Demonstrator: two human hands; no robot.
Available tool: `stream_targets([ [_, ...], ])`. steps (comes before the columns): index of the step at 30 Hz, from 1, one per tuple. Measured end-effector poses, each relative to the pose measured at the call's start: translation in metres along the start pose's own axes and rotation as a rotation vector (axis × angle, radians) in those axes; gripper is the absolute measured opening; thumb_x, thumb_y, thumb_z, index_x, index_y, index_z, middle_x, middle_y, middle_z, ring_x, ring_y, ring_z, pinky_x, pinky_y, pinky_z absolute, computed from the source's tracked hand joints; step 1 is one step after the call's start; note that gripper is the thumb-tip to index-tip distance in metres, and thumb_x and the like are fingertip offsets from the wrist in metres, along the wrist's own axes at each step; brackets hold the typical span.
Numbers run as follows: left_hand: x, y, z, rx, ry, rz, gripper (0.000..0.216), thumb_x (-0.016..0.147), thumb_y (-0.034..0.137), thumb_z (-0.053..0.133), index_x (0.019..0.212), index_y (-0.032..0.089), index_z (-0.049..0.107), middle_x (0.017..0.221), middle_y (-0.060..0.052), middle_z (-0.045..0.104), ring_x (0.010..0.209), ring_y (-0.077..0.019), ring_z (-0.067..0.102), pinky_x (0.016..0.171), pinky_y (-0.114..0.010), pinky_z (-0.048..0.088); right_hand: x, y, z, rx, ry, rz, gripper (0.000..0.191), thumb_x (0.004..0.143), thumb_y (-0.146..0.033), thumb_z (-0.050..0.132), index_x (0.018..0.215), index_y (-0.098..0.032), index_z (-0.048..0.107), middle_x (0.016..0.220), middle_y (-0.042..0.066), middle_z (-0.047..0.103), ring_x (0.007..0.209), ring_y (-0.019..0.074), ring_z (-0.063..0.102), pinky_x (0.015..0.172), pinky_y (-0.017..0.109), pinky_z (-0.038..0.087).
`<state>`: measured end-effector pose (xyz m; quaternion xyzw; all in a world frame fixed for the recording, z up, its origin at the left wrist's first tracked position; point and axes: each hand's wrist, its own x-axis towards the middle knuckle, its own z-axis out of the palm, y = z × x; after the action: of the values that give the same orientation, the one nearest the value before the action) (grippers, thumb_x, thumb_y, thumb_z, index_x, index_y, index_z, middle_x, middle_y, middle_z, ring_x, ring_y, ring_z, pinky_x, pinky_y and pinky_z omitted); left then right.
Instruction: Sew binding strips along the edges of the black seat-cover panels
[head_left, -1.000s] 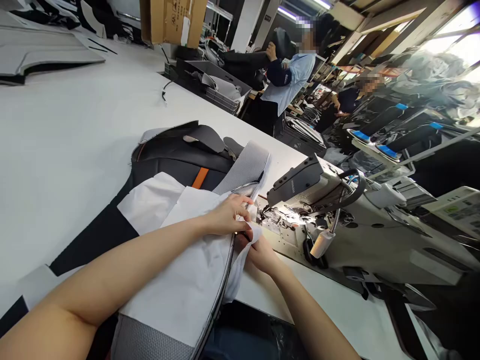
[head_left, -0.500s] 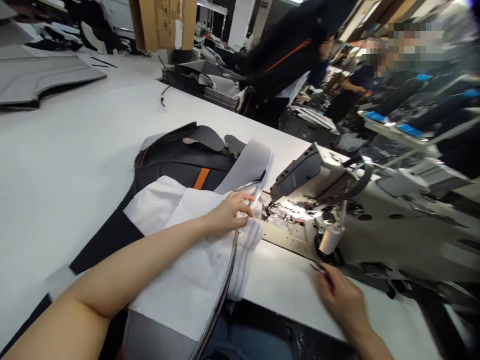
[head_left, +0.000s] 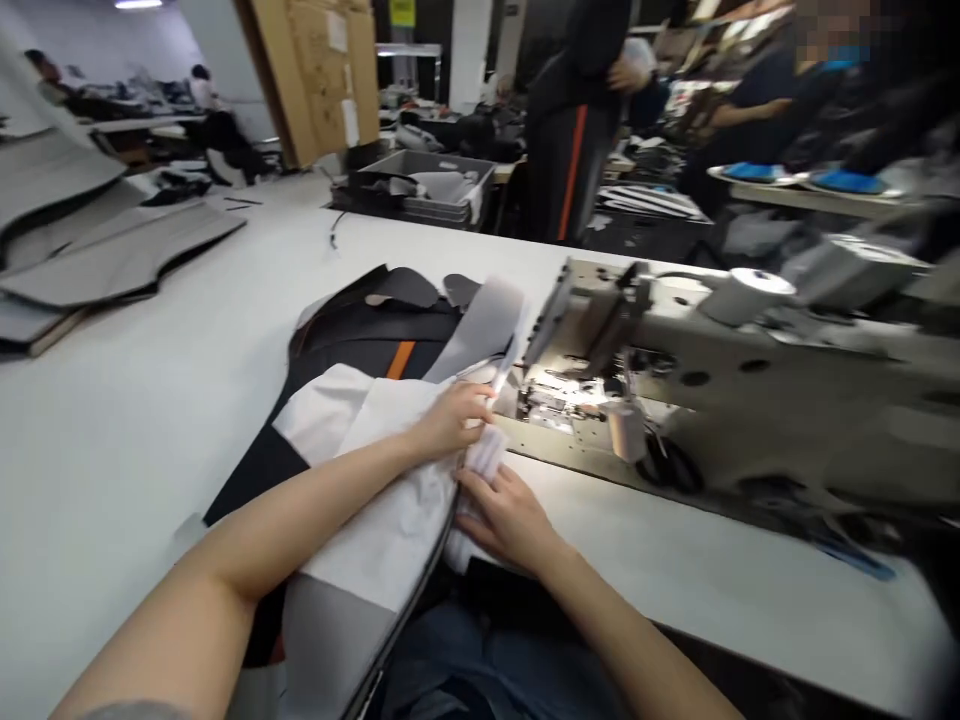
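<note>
A layered fabric piece lies on the white table, with a white sheet (head_left: pixel 382 530) on top of a black panel (head_left: pixel 337 355) that has an orange stripe (head_left: pixel 400 360). My left hand (head_left: pixel 454 420) rests on the sheet, its fingers closed on the edge beside the sewing machine (head_left: pixel 720 390). Just nearer to me, my right hand (head_left: pixel 514 515) is closed on a white striped strip (head_left: pixel 486 452) along the same edge. Fingertips of both hands are partly hidden by the cloth. A grey strip (head_left: pixel 480 325) slants up past the left hand toward the lit needle area.
Stacked grey panels (head_left: pixel 112 250) lie at the left. A grey crate (head_left: pixel 427 185) and a cardboard box (head_left: pixel 330 80) stand at the back. A thread cone (head_left: pixel 750 295) sits by the machine; a blue tool (head_left: pixel 859 560) lies at right. Several people are beyond.
My right hand has moved left from the table beside the machine onto the striped strip; the dark tool it held is gone from it. My left hand stays at the edge. The view has turned.
</note>
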<state>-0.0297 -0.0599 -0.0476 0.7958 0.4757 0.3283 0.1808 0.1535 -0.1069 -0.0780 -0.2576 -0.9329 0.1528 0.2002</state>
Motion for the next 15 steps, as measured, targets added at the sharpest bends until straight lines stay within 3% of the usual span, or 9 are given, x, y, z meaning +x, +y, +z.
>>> stream_targets([
  [2, -0.001, -0.002, -0.004, 0.016, 0.038, -0.008, 0.023, 0.084, 0.023, 0.055, 0.104, 0.023, 0.068, 0.124, -0.007, 0.056, 0.119, -0.0231, 0.046, 0.106, -0.041, 0.034, 0.007, 0.004, -0.001, 0.001, -0.039, 0.041, 0.022, 0.091, -0.029, 0.049, 0.106, -0.021, 0.064, 0.080, 0.007, 0.064, 0.077, 0.0213, 0.060, 0.071, 0.031, 0.049],
  [5, -0.002, -0.006, -0.009, 0.122, 0.121, -0.056, 0.048, 0.088, 0.033, 0.051, 0.135, 0.022, 0.045, 0.134, -0.011, 0.047, 0.126, -0.0256, 0.039, 0.109, -0.046, 0.030, -0.038, 0.033, -0.022, -0.017, 0.066, 0.135, 0.032, 0.095, -0.028, 0.038, 0.094, -0.021, 0.069, 0.076, 0.008, 0.065, 0.068, 0.0185, 0.060, 0.065, 0.029, 0.049],
  [8, -0.001, -0.006, -0.011, 0.236, 0.141, -0.086, 0.044, 0.091, 0.031, 0.043, 0.133, 0.019, 0.045, 0.135, -0.013, 0.044, 0.126, -0.0263, 0.038, 0.108, -0.047, 0.030, -0.112, 0.073, -0.067, -0.023, 0.427, 0.356, 0.032, 0.092, -0.034, 0.043, 0.104, -0.020, 0.069, 0.085, 0.010, 0.069, 0.069, 0.0194, 0.063, 0.065, 0.031, 0.051],
  [10, -0.001, -0.005, -0.010, 0.273, 0.095, -0.042, 0.038, 0.090, 0.032, 0.042, 0.124, 0.019, 0.052, 0.131, -0.013, 0.046, 0.123, -0.0276, 0.042, 0.107, -0.047, 0.032, -0.156, 0.096, -0.110, -0.010, 0.744, 0.681, 0.034, 0.088, -0.036, 0.052, 0.110, -0.016, 0.067, 0.065, 0.007, 0.065, 0.052, 0.0163, 0.057, 0.054, 0.030, 0.049],
  [12, 0.000, -0.007, -0.011, 0.290, 0.054, 0.023, 0.033, 0.090, 0.034, 0.043, 0.117, 0.024, 0.057, 0.128, -0.009, 0.049, 0.119, -0.0292, 0.045, 0.104, -0.047, 0.035, -0.190, 0.110, -0.155, 0.077, 1.050, 0.893, 0.041, 0.086, -0.038, 0.054, 0.116, -0.011, 0.062, 0.058, 0.004, 0.061, 0.046, 0.0149, 0.054, 0.050, 0.028, 0.048],
  [13, 0.001, -0.010, -0.011, 0.294, 0.046, 0.044, 0.030, 0.089, 0.035, 0.045, 0.115, 0.028, 0.058, 0.127, -0.006, 0.050, 0.117, -0.0297, 0.047, 0.102, -0.047, 0.037, -0.202, 0.115, -0.176, 0.099, 1.158, 0.931, 0.044, 0.085, -0.039, 0.053, 0.117, -0.010, 0.059, 0.059, 0.004, 0.061, 0.048, 0.0151, 0.056, 0.051, 0.028, 0.049],
  [15, 0.006, -0.018, -0.011, 0.291, 0.046, 0.065, 0.031, 0.088, 0.033, 0.047, 0.116, 0.042, 0.056, 0.131, 0.004, 0.050, 0.114, -0.0298, 0.050, 0.100, -0.048, 0.039, -0.220, 0.124, -0.207, 0.012, 1.193, 0.966, 0.046, 0.088, -0.041, 0.045, 0.122, -0.010, 0.054, 0.068, 0.005, 0.064, 0.056, 0.0159, 0.062, 0.057, 0.029, 0.053],
])
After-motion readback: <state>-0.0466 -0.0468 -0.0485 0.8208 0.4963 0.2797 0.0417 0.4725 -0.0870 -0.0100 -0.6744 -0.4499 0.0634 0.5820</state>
